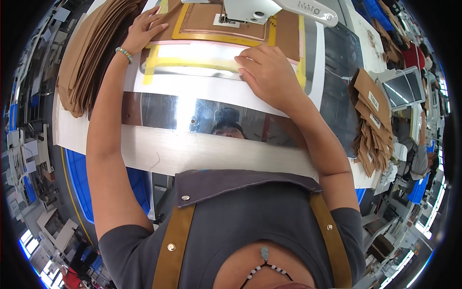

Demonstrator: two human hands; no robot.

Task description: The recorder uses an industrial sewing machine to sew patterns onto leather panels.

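Under the white sewing machine head [250, 10] lies a clear sewing template edged with yellow tape [192, 63], with a brown panel [199, 21] in it. A white label [226, 20] sits on the panel beneath the presser foot. My left hand [143, 30], a beaded bracelet at its wrist, rests at the template's left side with fingers stretched and spread on the brown material. Over the template's near edge, right of the middle, my right hand [269, 76] is curled, thumb and fingertips drawn together. Whatever lies between those fingertips is too small to make out.
A tall stack of brown pieces [86, 58] stands at the left of the table. On the right lies a loose pile of labelled brown pieces [373, 120], beside a grey screen [403, 87]. A shiny metal plate [163, 111] runs along the near side. A blue bin [79, 178] is below the table.
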